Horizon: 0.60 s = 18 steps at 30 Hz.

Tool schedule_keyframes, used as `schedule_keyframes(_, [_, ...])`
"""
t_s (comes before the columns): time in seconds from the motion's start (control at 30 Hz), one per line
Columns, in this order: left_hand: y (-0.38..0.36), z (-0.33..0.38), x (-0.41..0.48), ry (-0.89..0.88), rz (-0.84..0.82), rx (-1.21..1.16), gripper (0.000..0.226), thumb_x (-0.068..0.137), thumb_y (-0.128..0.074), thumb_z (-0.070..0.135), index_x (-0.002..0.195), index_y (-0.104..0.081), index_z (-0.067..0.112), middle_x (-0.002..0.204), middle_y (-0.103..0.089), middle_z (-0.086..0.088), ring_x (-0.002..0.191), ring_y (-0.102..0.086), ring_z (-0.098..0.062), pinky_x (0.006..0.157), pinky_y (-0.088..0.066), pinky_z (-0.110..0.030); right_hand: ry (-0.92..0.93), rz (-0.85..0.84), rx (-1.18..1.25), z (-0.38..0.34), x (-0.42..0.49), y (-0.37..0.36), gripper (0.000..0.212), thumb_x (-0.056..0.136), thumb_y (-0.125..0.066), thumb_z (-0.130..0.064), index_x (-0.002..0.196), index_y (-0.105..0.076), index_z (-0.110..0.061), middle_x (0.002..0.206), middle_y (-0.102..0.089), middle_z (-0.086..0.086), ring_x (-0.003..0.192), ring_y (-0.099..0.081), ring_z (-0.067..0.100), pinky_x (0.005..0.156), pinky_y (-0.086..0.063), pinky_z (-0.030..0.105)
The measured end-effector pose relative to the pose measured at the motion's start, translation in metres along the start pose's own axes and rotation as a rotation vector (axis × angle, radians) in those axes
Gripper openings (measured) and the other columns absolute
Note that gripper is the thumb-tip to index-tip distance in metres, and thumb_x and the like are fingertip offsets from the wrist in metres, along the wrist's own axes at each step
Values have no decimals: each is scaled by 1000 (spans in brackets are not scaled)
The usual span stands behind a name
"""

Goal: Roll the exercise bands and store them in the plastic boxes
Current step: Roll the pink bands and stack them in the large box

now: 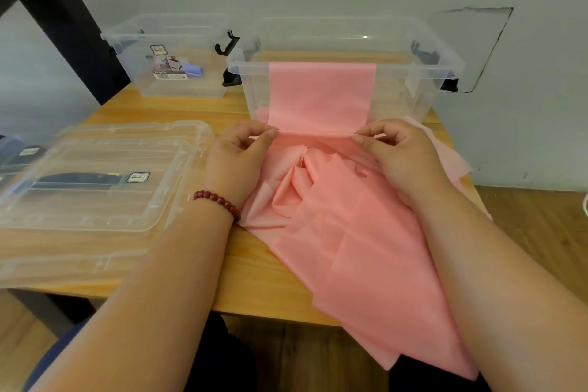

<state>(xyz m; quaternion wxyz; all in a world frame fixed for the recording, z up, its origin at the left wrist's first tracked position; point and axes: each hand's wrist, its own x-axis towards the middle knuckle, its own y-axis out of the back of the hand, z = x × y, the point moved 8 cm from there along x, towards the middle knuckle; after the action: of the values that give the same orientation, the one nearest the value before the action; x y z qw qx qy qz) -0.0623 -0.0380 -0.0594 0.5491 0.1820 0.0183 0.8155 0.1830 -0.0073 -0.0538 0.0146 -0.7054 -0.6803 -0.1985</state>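
A long pink exercise band (321, 95) hangs over the front rim of a clear plastic box (423, 60) and spreads in loose folds across the table and past its front edge. My left hand (241, 153) pinches the band's left edge just in front of the box. My right hand (394, 149) pinches the right edge at the same height. A second clear box (127, 38) stands at the back left, with a rolled purple band (193, 69) inside it.
Two clear lids (95, 175) lie stacked on the left of the wooden table (254, 283). A black post (63, 19) rises at the back left. A grey wall runs behind the boxes. The wooden floor shows at the right.
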Motion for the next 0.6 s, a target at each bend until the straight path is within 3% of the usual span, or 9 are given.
schedule_keyframes(0.07, [-2,0,0,7,-15,-16,11,90,-66,24,83,-68,32,54,-55,18,53,-46,1,54,-38,-11,6,4,-1,0,0,0,19,86,-70,-14,75,-67,-29,71,-61,-14,60,-51,-5,62,-38,9])
schedule_keyframes(0.27, [-1,2,0,-4,4,-105,17,90,-65,16,82,-64,31,56,-55,11,49,-44,-11,48,-38,-23,43,-20,19,-2,0,-4,22,89,-65,-8,84,-63,-29,68,-57,-6,61,-52,-4,64,-39,13])
schedule_keyframes(0.37, [-1,2,-1,13,-6,-91,11,89,-67,19,82,-69,28,52,-55,14,49,-47,-7,50,-43,-19,29,-21,37,-1,0,-3,20,87,-68,-10,80,-68,-29,74,-64,-9,68,-57,-1,71,-45,17])
schedule_keyframes(0.43, [-2,2,-2,15,-29,-98,6,87,-70,20,88,-71,27,60,-59,10,53,-50,-4,53,-46,-16,3,-35,53,2,-1,-4,18,84,-72,-11,82,-70,-29,72,-63,-9,65,-55,2,67,-44,16])
schedule_keyframes(0.6, [-2,1,-1,-13,-8,-46,12,91,-65,20,94,-71,30,63,-61,12,54,-54,2,58,-47,-14,30,5,0,1,1,1,18,85,-71,-13,78,-70,-30,72,-65,-17,70,-56,-1,70,-42,12])
